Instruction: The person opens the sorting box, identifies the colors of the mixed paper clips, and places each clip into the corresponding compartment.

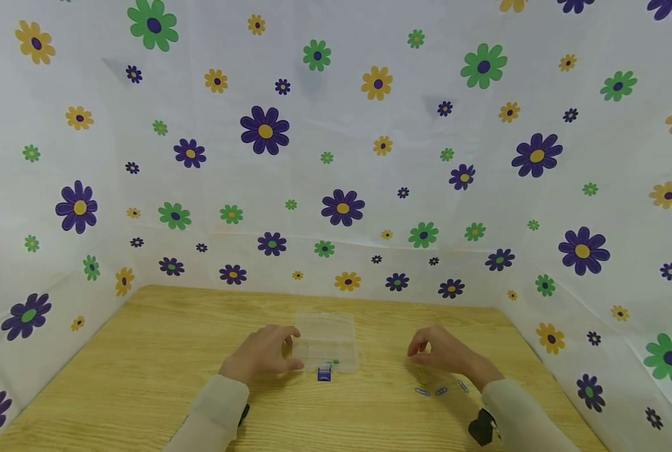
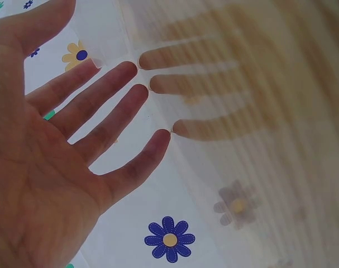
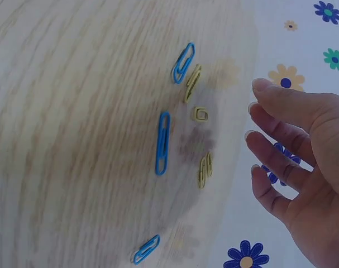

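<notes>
A clear plastic box (image 1: 325, 328) with its lid raised stands on the table in the head view. My left hand (image 1: 263, 356) is beside its left edge, thumb and fingers apart, gripping nothing. In the left wrist view the fingers (image 2: 116, 100) are extended. My right hand (image 1: 445, 353) hovers over the table on the right, fingers loosely bent; the right wrist view shows nothing held. Near it lie three blue paper clips (image 3: 163, 143) and several small yellow paper clips (image 3: 192, 84). A small blue piece (image 1: 324, 375) sits at the box's front, something green (image 1: 334, 361) just behind it.
The wooden table (image 1: 160, 351) has a glossy surface that reflects the hands. A white cloth with flowers (image 1: 313, 169) encloses it at the back and both sides. A black heart-shaped object (image 1: 482, 428) is by the right sleeve.
</notes>
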A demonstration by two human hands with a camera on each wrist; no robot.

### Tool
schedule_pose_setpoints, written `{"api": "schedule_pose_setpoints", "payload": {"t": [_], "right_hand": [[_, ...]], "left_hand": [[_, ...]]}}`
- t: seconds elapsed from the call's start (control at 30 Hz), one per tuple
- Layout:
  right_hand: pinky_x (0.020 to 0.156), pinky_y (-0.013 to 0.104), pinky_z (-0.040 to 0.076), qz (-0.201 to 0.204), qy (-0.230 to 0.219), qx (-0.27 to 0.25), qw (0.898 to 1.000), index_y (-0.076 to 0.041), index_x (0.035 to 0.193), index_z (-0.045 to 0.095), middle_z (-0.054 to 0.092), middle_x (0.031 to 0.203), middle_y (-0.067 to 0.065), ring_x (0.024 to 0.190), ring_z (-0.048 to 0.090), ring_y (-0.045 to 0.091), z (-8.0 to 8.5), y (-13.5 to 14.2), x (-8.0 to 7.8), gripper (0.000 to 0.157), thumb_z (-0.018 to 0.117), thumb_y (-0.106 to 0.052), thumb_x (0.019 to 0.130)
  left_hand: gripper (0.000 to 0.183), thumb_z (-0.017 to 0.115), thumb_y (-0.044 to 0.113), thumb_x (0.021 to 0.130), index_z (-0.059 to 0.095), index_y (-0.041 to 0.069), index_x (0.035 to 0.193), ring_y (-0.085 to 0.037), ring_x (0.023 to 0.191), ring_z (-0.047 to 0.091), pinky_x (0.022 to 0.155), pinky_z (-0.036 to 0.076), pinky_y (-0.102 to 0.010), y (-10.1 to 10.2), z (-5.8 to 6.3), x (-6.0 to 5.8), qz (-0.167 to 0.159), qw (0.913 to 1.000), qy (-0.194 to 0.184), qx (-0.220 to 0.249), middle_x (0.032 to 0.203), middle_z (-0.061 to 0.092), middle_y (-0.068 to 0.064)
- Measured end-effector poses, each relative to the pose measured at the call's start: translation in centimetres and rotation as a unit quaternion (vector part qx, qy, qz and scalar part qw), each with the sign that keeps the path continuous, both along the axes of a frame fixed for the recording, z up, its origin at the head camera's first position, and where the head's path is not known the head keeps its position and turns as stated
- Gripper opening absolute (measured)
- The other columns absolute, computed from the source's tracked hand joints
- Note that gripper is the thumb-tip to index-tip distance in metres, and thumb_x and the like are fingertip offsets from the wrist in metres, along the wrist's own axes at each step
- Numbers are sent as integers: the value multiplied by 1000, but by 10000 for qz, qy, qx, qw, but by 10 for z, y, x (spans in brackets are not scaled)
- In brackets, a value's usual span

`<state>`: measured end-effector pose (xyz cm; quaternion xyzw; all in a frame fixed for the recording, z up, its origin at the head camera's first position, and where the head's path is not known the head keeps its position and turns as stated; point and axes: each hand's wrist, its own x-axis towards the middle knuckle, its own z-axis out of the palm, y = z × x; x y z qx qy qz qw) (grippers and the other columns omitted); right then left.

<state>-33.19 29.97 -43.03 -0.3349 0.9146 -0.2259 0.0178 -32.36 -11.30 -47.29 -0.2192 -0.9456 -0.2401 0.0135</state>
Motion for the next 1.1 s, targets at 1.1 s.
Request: {"api": "schedule_pose_setpoints", "payload": {"t": [1.1], "right_hand": [[66,21,49,-473,-60,278,9985,-14,81,74,69,83,-7,73,53,-2,-18,16,7,10,83,-15,85]], "left_hand": [[61,82,47,84,66,9,129,-29,107,67,96,54,-54,-1,2,1,-50,10000,57,-7,114,73,-7]]}}
